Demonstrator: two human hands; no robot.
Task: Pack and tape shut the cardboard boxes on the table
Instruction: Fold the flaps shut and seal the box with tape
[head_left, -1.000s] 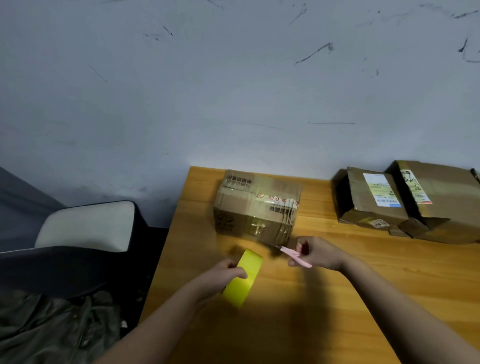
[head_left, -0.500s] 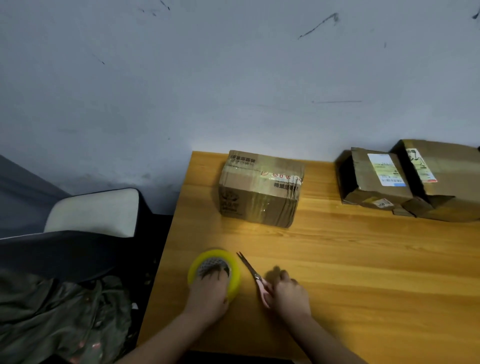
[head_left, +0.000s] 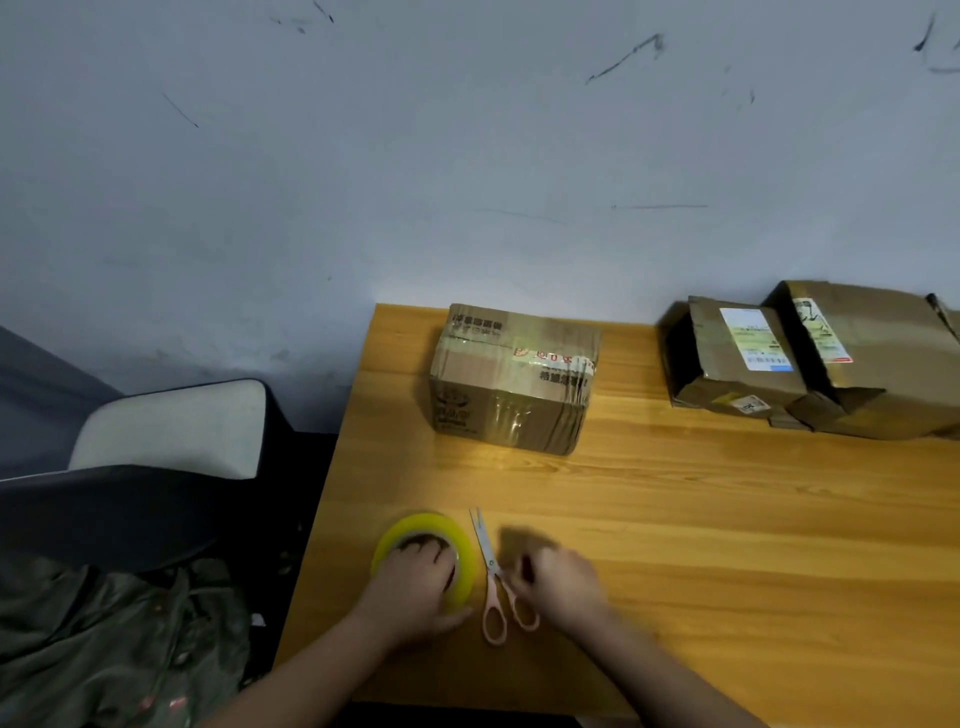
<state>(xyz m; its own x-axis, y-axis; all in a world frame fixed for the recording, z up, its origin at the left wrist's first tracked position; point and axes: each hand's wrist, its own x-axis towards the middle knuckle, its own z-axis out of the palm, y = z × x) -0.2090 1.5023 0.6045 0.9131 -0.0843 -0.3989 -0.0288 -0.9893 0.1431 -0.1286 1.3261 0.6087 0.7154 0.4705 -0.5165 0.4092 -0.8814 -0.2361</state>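
Far left, off the bench: grey-and-white padded chair (head_left: 171, 431) with dark olive cloth (head_left: 119, 644) heaped below it.

Left hand (head_left: 415, 582) lies on top of the flat-lying yellow roll of clear packing tape (head_left: 457, 545) near the front-left corner of the orange-brown wooden bench (head_left: 727, 519), fingers curled over the roll and down into its core, so it grips the roll. Just right of the roll, pink-handled metal scissors (head_left: 491, 577) lie flat on the bench, blades closed and pointing away. Right hand (head_left: 561, 587) sits beside the handle loops, fingers bent and touching or nearly touching them; blurred, cannot tell whether it actually holds the scissors.

Further back, the brown cardboard box wrapped in clear tape (head_left: 514, 379) stands closed, well apart from both hands. Far right at the back edge, two brown cardboard boxes with white shipping labels (head_left: 810, 364) lean on each other, flaps loose, looking not yet sealed.

Step in hand, by my read: tools parked on the bench after the taped box, which looks done. Next move likely calls for freeing both hands, reaching right for one labelled box, pulling it to the front, folding its flaps flat, then taking up tape and scissors. Watch the loose tape end sticking back onto the roll.
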